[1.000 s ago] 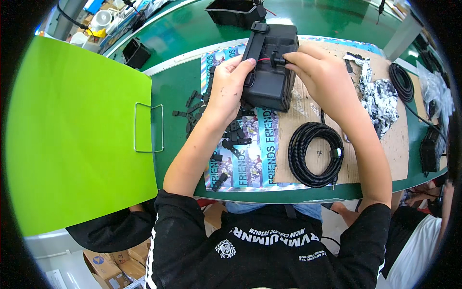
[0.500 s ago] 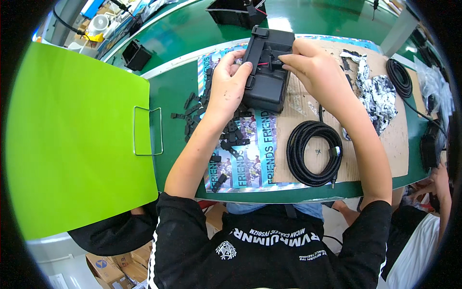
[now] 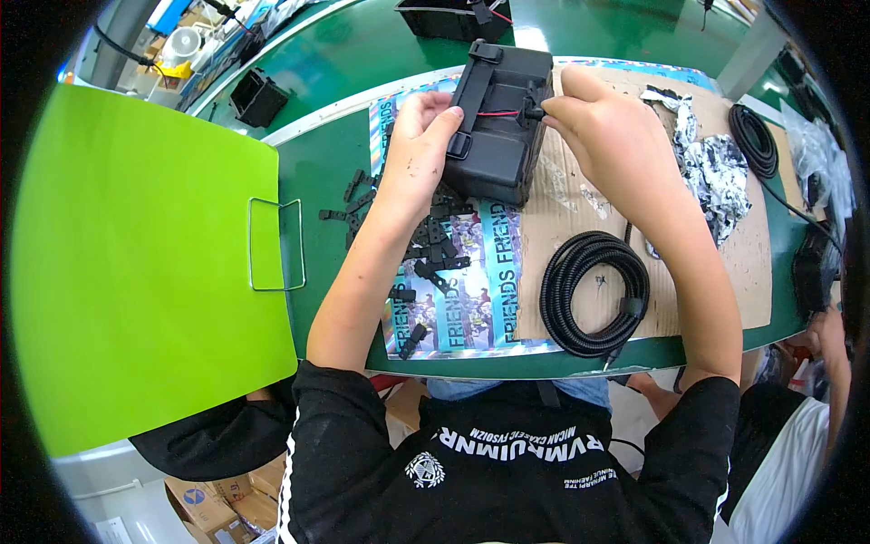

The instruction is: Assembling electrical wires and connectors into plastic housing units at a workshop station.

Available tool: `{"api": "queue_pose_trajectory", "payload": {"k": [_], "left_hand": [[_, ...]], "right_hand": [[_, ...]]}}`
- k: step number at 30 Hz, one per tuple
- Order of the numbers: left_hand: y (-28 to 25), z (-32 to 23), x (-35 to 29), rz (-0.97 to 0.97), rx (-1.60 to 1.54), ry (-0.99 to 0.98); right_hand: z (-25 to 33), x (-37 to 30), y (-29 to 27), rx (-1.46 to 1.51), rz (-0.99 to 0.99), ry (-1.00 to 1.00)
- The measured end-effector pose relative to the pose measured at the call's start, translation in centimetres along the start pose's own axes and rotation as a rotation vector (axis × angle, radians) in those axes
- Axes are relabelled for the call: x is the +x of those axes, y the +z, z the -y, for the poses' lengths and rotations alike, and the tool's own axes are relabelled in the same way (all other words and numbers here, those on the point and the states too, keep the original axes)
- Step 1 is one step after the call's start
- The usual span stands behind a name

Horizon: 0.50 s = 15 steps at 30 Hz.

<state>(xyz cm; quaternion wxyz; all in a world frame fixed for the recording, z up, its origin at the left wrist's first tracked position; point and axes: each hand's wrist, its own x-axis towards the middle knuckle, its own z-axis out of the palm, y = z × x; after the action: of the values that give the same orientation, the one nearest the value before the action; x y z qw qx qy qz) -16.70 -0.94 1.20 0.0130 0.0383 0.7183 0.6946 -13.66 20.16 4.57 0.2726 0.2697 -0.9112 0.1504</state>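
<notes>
A black plastic box (image 3: 492, 168) with side latches is tilted over the far part of the table. My left hand (image 3: 415, 145) grips its left side, thumb on top near a latch. My right hand (image 3: 603, 127) is closed at the box's right side, fingertips pinching the end of a black cable (image 3: 535, 114) by a dark fitting. A thin red wire (image 3: 497, 114) crosses the box from there. Below my right hand lies a coil of black corrugated cable (image 3: 555, 308), bound with a dark band. Small black plastic clips (image 3: 439, 245) are scattered beside my left forearm.
A cardboard sheet (image 3: 675, 304) and a patterned printed sheet (image 3: 485, 313) cover the green table. Crumpled black-and-white wrapping (image 3: 720, 186) and another cable coil (image 3: 752, 143) lie to the right. A bright green panel (image 3: 149, 272) stands at left. Black bins (image 3: 258, 98) sit beyond. Another person's arm (image 3: 832, 349) shows at right.
The box has shifted slightly left and toward me, with my left hand on it. My right hand has moved a little right, drawing more red wire into view. The cable coil has turned slightly.
</notes>
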Motion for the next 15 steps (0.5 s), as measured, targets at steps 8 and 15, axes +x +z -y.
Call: {"api": "queue_pose_trajectory", "payload": {"k": [8,15], "left_hand": [[-0.7,-0.4,1.1,0.084,0.603,0.514],[0.0,-0.7,1.9,0.032,0.459,0.374]], "right_hand": [[0.3,0.1,0.3,-0.152,-0.001,-0.035],[0.3,0.2,0.5,-0.161,-0.045,-0.017]]}}
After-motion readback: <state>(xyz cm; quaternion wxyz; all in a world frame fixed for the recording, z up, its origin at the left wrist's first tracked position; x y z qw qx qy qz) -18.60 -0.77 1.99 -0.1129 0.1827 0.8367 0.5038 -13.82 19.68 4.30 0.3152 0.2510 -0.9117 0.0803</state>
